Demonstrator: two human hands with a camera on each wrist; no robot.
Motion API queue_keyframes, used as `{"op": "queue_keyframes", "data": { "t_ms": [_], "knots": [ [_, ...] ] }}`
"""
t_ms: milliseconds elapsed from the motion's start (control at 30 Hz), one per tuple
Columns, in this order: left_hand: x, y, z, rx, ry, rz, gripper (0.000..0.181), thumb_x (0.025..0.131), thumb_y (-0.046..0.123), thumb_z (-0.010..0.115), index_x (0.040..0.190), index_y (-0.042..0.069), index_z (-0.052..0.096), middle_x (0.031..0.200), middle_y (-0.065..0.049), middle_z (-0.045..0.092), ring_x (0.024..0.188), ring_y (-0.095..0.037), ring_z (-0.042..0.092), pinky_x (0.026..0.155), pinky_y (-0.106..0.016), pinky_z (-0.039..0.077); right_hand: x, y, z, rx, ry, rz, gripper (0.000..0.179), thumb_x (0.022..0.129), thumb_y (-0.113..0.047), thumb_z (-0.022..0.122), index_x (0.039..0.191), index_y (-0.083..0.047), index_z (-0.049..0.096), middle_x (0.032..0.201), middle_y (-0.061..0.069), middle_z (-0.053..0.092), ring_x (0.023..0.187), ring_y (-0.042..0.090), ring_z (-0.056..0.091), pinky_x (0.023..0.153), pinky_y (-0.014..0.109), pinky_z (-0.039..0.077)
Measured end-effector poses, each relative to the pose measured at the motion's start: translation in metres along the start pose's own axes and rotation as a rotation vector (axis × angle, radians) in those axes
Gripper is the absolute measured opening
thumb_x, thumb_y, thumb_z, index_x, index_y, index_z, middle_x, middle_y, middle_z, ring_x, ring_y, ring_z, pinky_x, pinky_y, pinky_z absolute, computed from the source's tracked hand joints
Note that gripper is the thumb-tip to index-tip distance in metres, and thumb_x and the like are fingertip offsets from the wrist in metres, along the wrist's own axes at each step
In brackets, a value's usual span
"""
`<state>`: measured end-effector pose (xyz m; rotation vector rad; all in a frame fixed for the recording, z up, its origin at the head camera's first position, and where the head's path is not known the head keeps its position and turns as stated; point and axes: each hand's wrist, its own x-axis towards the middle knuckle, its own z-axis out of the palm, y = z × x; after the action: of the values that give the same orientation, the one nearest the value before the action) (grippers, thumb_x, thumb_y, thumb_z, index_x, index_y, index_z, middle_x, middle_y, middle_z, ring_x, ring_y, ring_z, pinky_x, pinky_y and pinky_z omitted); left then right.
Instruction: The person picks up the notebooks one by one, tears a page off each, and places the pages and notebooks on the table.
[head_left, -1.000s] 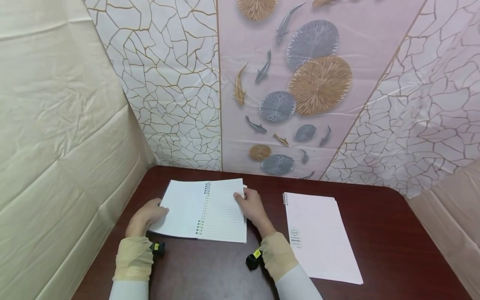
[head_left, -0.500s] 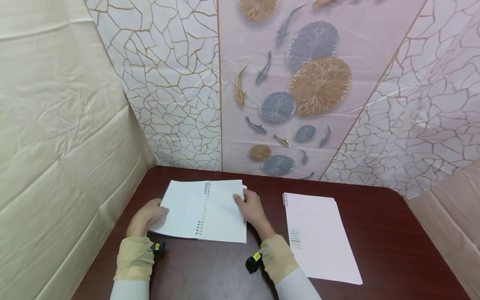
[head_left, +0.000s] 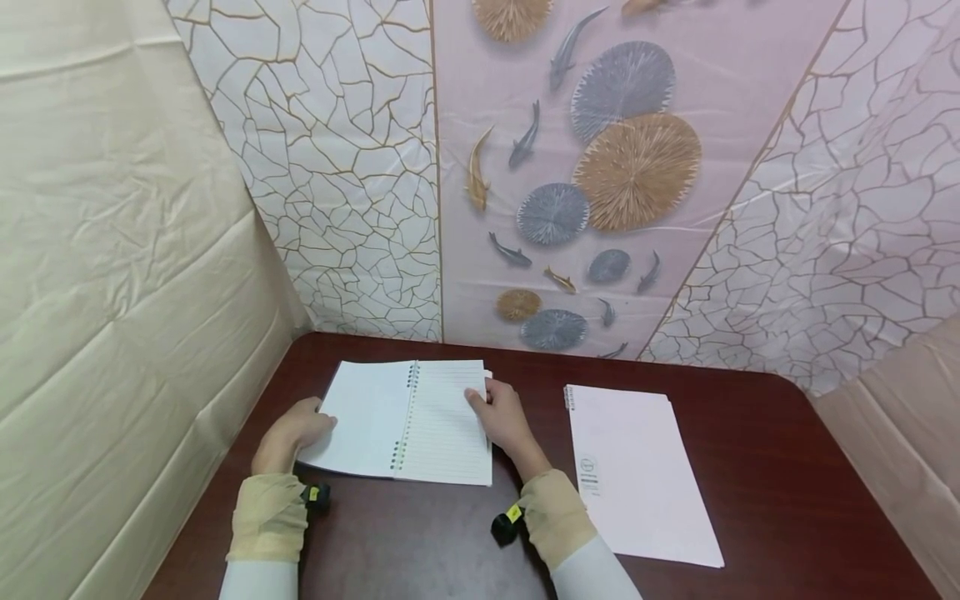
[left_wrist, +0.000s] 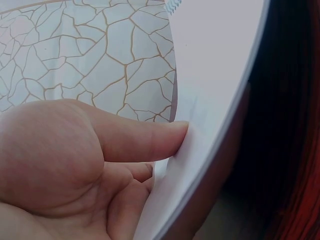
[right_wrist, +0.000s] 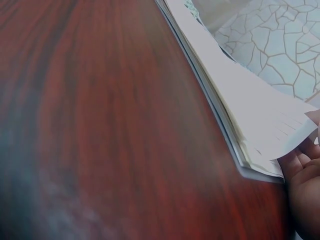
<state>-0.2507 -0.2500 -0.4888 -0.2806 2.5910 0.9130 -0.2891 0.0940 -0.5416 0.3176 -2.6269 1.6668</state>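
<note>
An open spiral notebook [head_left: 450, 442] lies near the table's far left, a blank page on its left side and a lined one on its right. My left hand [head_left: 298, 427] grips the left edge, thumb on the page and fingers behind, as the left wrist view shows with the page [left_wrist: 215, 65] bowed. At the right edge, my right hand [head_left: 504, 415] pinches the lined page between thumb and fingers. That page's corner [right_wrist: 287, 142] curls up off the stack beneath in the right wrist view. Part of the right hand [right_wrist: 305, 185] is cut off there.
To the right lies a second spiral-bound pad [head_left: 637, 475] with a plain white top and a small printed mark. Both lie on a dark red wooden table [head_left: 795, 483]. A patterned cloth [head_left: 360, 167] hangs behind, and a beige cloth [head_left: 127, 333] at the left.
The right page's top edge has dropped slightly. Both hands keep their holds on the notebook, and the second pad stays in place.
</note>
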Motion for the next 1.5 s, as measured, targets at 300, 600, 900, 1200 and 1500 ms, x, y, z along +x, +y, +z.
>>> {"op": "queue_keyframes", "data": {
  "t_ms": [300, 600, 900, 1200, 1500],
  "knots": [
    [0.001, 0.002, 0.001, -0.006, 0.000, -0.010, 0.069, 0.106, 0.021, 0.050, 0.154, -0.023, 0.026, 0.159, -0.045, 0.025, 0.150, -0.059, 0.025, 0.123, -0.065, 0.025, 0.000, 0.002, -0.003, -0.008, -0.020, -0.017, 0.021, 0.108, -0.024, 0.064, 0.106, -0.006, 0.074, 0.064, 0.000, 0.053, 0.058, 0.014, 0.044, 0.058, 0.032, 0.042],
    [0.001, 0.007, -0.001, 0.004, 0.005, 0.012, 0.070, 0.105, 0.021, 0.050, 0.153, -0.022, 0.026, 0.159, -0.045, 0.026, 0.150, -0.059, 0.026, 0.123, -0.064, 0.026, 0.001, 0.002, -0.009, -0.015, -0.028, -0.044, 0.025, 0.109, -0.025, 0.063, 0.121, -0.007, 0.075, 0.076, 0.001, 0.067, 0.067, 0.015, 0.056, 0.063, 0.033, 0.049],
    [0.000, 0.009, -0.002, -0.007, 0.004, 0.000, 0.070, 0.105, 0.021, 0.050, 0.154, -0.023, 0.025, 0.159, -0.045, 0.025, 0.150, -0.059, 0.026, 0.124, -0.064, 0.025, 0.002, 0.000, -0.010, -0.010, -0.049, -0.054, 0.020, 0.109, -0.026, 0.063, 0.108, -0.008, 0.074, 0.064, 0.000, 0.054, 0.057, 0.013, 0.044, 0.058, 0.030, 0.042],
    [-0.003, 0.008, -0.002, -0.014, 0.004, 0.008, 0.070, 0.105, 0.021, 0.051, 0.152, -0.024, 0.027, 0.158, -0.046, 0.026, 0.149, -0.060, 0.027, 0.123, -0.065, 0.026, 0.000, 0.000, -0.011, 0.034, -0.080, -0.048, 0.026, 0.109, -0.023, 0.063, 0.123, -0.005, 0.074, 0.088, 0.003, 0.077, 0.074, 0.017, 0.071, 0.069, 0.035, 0.059],
    [-0.006, 0.002, 0.001, -0.023, 0.002, -0.012, 0.070, 0.104, 0.020, 0.051, 0.151, -0.025, 0.026, 0.157, -0.047, 0.025, 0.148, -0.061, 0.027, 0.122, -0.066, 0.027, -0.004, 0.002, -0.004, 0.017, -0.073, -0.037, 0.025, 0.109, -0.024, 0.063, 0.122, -0.006, 0.075, 0.086, 0.002, 0.076, 0.073, 0.014, 0.070, 0.069, 0.033, 0.058]
  ]
}}
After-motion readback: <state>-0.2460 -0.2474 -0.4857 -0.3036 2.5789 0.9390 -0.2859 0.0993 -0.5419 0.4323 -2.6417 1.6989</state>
